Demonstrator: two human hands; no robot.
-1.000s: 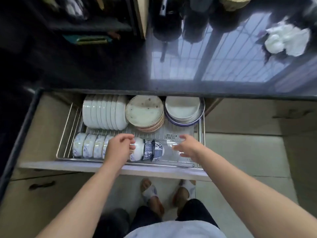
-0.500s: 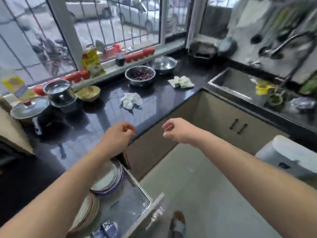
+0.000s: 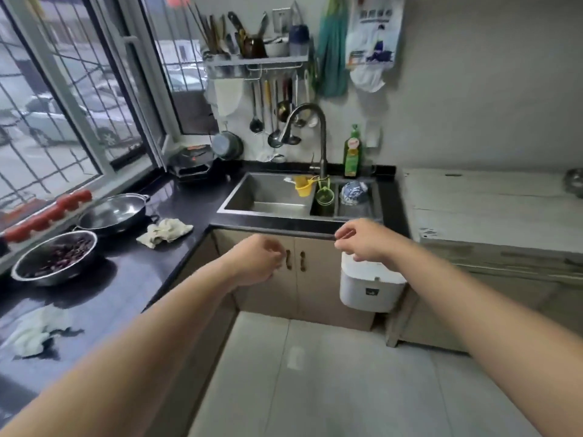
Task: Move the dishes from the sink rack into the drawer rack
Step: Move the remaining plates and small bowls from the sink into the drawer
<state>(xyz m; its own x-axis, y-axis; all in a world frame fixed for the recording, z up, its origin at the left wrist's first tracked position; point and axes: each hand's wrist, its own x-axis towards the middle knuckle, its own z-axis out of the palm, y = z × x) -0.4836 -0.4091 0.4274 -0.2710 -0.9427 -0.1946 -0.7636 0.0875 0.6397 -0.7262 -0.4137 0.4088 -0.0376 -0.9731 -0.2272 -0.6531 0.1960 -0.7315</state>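
A blue-patterned bowl (image 3: 353,191) sits in the sink rack (image 3: 358,207), right of the basin. Our left hand (image 3: 257,260) and right hand (image 3: 362,239) hang empty before the counter (image 3: 277,224), grips loosely curled. A wet bowl could slip if we snatch.

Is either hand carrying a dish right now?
No. The left hand and right hand are both empty, held out in front of the sink, loosely curled.
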